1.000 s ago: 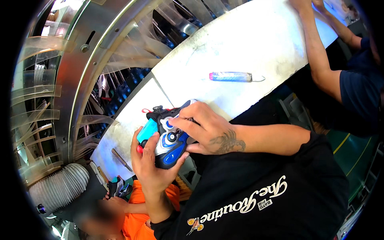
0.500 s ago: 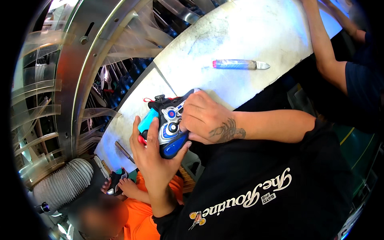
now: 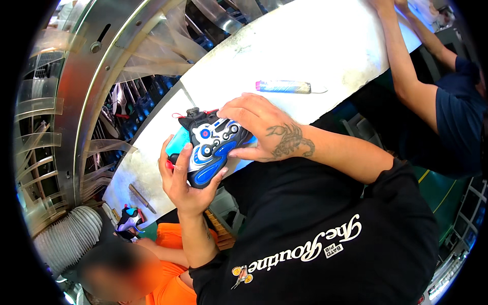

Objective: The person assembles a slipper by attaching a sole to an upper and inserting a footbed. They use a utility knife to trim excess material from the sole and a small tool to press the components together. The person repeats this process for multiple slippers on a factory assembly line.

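Head view shows, just left of the frame's centre, a half-curled left hand (image 3: 187,195) and right hand (image 3: 262,129) gripping opposite ends of a blue-and-silver shoe (image 3: 212,147), seemingly largely assembled but not set down on the counter (image 3: 315,46).

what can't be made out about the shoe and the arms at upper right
All in the head view:
Shoe, far side: faces away from the camera.
Shoe, right end: partly covered by the right hand.
Shoe, left side: partly covered by the left hand.
Co-worker's arms: hands cut off by the top edge.
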The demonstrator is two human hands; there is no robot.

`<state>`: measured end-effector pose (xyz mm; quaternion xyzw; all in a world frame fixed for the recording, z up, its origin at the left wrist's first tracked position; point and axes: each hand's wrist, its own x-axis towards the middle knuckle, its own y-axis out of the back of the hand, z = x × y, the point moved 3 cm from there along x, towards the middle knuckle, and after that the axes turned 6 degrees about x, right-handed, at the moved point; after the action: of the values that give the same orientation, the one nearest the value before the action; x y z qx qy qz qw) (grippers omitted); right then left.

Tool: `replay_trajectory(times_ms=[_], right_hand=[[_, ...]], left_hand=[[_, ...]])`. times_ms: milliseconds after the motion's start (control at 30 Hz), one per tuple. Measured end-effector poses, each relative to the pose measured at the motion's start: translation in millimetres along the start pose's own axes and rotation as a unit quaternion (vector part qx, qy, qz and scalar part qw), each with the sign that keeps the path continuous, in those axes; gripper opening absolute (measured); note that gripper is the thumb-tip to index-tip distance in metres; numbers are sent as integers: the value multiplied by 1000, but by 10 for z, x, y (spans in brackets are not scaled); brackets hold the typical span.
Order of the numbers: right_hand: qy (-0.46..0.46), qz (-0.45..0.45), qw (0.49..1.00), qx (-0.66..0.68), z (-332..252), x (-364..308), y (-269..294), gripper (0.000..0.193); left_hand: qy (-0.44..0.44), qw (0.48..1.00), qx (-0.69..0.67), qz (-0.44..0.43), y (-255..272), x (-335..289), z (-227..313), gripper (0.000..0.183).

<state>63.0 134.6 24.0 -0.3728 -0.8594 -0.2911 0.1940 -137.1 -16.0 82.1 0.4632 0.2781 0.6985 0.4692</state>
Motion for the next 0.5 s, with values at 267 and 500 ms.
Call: replay_trajectory(times_ms=[267,500], right_hand=[[-22,-17,1000,1,102,40,-90,72],[12,-40,998,-45,-84,-9,-322,64]], left_hand=[[51,998,-3,-49,32,-59,-308,89],[1,999,22,25,-306,-326,-496,95]])
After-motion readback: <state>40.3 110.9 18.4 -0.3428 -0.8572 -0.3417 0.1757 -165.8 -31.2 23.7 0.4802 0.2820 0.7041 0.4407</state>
